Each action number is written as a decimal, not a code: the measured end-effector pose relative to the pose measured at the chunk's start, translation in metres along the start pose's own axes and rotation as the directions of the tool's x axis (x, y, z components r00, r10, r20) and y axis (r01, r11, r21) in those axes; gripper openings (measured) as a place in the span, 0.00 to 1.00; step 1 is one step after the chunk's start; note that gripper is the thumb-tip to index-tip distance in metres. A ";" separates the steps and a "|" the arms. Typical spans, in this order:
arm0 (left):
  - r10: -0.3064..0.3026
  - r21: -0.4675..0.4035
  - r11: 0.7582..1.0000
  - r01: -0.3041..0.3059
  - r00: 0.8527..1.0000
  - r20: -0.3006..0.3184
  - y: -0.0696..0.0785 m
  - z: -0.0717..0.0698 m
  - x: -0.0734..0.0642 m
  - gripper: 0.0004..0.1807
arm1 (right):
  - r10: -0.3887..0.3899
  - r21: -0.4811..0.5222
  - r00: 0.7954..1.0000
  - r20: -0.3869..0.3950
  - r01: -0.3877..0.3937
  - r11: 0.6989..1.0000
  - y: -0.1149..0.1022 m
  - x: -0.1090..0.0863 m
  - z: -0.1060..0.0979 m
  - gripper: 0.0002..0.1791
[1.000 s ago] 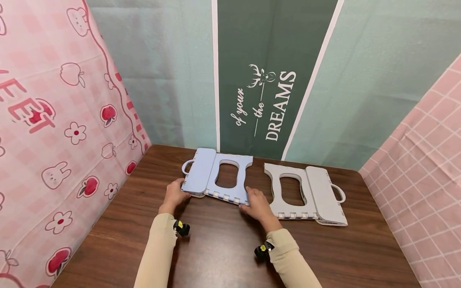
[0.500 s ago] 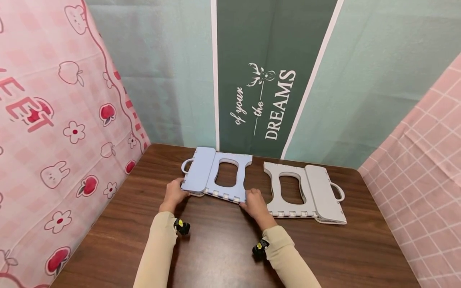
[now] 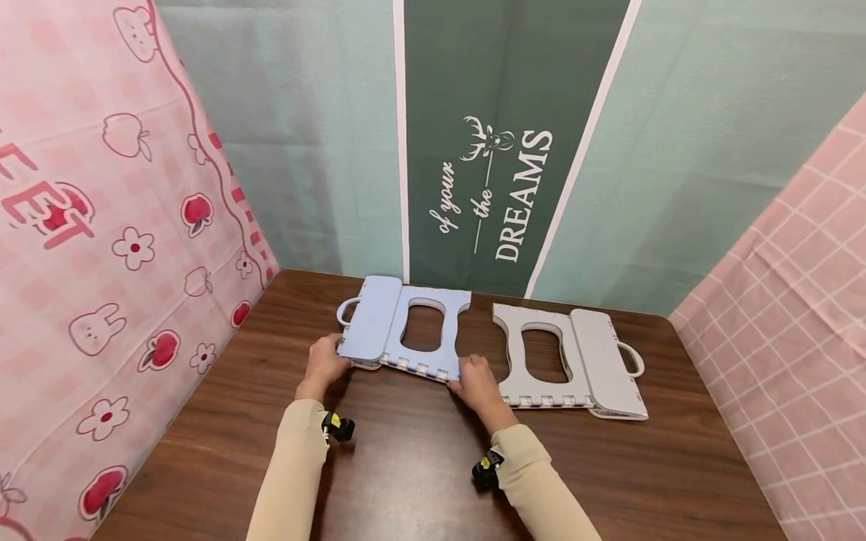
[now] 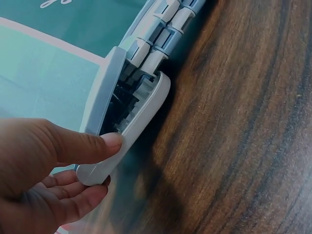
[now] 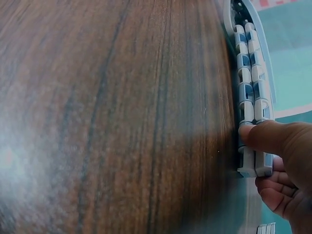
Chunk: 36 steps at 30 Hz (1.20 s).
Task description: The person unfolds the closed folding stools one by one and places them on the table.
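I hold the folded blue step stool at 12 o'clock on the tabletop, by both near corners. My left hand, at its 7 o'clock, pinches the pale lower panel; my right hand, at its 5 o'clock, pinches the hinged edge. This wide grip presumably prevents twisting. The folded grey step stool lies at 1 o'clock. Handles face outward, blue to 9, grey to 3, probably for unobstructed access.
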<state>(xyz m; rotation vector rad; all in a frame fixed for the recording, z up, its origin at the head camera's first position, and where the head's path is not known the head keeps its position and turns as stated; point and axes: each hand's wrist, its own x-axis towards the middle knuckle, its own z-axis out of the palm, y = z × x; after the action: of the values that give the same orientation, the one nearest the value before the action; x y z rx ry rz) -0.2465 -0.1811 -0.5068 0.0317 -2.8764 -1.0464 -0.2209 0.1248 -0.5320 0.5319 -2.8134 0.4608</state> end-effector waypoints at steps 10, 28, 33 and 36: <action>0.005 0.010 1.000 -0.005 1.000 -0.006 0.000 0.000 0.001 0.30 | -0.016 -0.027 1.000 -0.015 0.016 1.000 0.000 0.000 -0.001 0.20; -0.058 -0.055 0.997 0.061 0.997 0.054 0.000 -0.017 -0.006 0.36 | -0.003 0.019 0.999 -0.046 0.003 1.000 -0.009 -0.012 0.002 0.24; -0.064 -0.077 0.995 0.068 0.997 0.051 0.001 -0.022 -0.007 0.37 | 0.023 0.044 0.998 -0.063 -0.020 0.999 -0.015 -0.015 0.003 0.24; -0.064 -0.081 0.994 0.067 0.997 0.031 0.003 -0.025 -0.006 0.38 | 0.035 0.048 0.997 -0.067 -0.032 0.998 -0.018 -0.015 0.004 0.23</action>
<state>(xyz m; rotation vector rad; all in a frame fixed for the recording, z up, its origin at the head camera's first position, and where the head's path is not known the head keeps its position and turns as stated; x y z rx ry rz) -0.2380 -0.1939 -0.4863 0.1080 -2.8721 -1.1850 -0.2011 0.1127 -0.5355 0.4700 -2.7560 0.5429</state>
